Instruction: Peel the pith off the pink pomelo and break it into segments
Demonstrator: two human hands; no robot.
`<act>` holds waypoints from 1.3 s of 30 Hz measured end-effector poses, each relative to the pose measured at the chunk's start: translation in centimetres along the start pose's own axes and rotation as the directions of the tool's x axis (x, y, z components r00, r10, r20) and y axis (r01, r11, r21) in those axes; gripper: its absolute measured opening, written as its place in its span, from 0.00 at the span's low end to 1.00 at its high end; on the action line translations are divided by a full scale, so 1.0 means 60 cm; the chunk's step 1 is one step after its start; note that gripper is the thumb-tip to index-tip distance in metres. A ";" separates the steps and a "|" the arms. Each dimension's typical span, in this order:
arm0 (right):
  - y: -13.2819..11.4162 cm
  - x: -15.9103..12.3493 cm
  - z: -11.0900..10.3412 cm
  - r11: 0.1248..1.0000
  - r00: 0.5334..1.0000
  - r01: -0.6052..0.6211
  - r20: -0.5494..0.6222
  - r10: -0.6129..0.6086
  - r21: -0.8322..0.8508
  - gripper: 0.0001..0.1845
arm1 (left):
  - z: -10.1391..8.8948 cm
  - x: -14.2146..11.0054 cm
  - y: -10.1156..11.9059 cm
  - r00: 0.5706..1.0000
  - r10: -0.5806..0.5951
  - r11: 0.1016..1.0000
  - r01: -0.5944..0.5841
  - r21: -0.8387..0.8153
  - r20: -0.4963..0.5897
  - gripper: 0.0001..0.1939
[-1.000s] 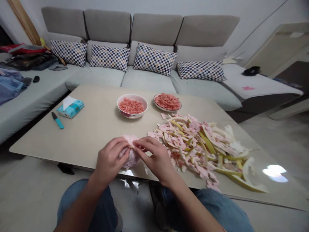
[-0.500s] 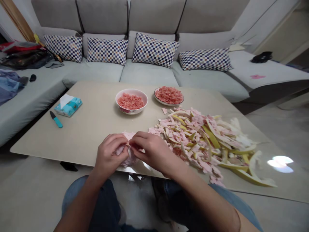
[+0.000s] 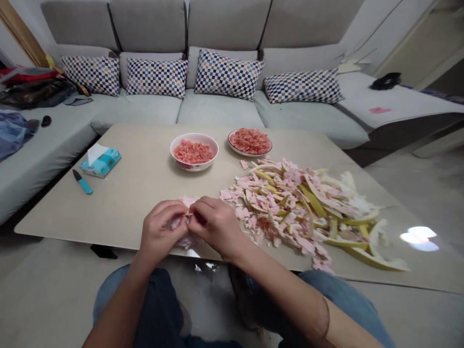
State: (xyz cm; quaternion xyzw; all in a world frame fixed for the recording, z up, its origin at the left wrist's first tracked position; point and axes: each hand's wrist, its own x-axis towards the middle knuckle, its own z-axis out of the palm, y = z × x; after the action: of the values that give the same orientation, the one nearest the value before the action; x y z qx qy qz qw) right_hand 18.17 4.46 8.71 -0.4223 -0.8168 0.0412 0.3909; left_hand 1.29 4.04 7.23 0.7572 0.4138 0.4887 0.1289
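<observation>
My left hand and my right hand meet over the near edge of the table. Their thumbs and fingertips are pinched together on a small, pale piece of pomelo; its outline is mostly covered by the fingers. Just beneath and behind the hands sits a pinkish-white peeled pomelo, largely hidden. Beyond them stand a white bowl of loose red pomelo flesh and a dark-rimmed plate heaped with more red flesh.
A large heap of yellow rind and pink pith spreads over the right side of the table. At the left lie a knife with a teal handle and a blue tissue pack. A grey sofa with checkered cushions stands behind.
Both hands have shifted slightly left, and the right hand has turned so its fingers close in against the left fingertips. The bowl, plate and heap rest in the same places.
</observation>
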 end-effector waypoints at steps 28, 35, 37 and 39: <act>-0.032 -0.031 -0.013 0.906 0.993 -0.023 0.094 0.069 -0.423 0.07 | 0.008 -0.012 -0.010 0.999 0.028 1.000 -0.029 -0.007 -0.040 0.08; -0.041 -0.020 0.006 0.855 0.994 -0.095 0.001 0.111 -0.510 0.07 | 0.014 -0.007 -0.012 0.996 0.071 0.997 -0.069 0.040 -0.046 0.11; -0.036 -0.023 0.010 0.866 0.993 -0.118 -0.072 0.095 -0.486 0.08 | 0.015 -0.008 -0.011 0.996 0.074 0.996 -0.072 0.043 -0.048 0.11; -0.029 -0.030 0.010 0.887 0.985 -0.153 -0.141 0.100 -0.435 0.09 | 0.016 -0.010 -0.009 0.995 0.087 0.996 -0.086 0.038 -0.044 0.11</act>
State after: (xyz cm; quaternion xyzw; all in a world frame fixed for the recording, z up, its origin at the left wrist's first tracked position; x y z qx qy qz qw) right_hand 17.19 2.22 7.91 -0.5542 -0.7517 -0.1450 0.3268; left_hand 1.74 4.14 6.05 0.7652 0.3923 0.5034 0.0842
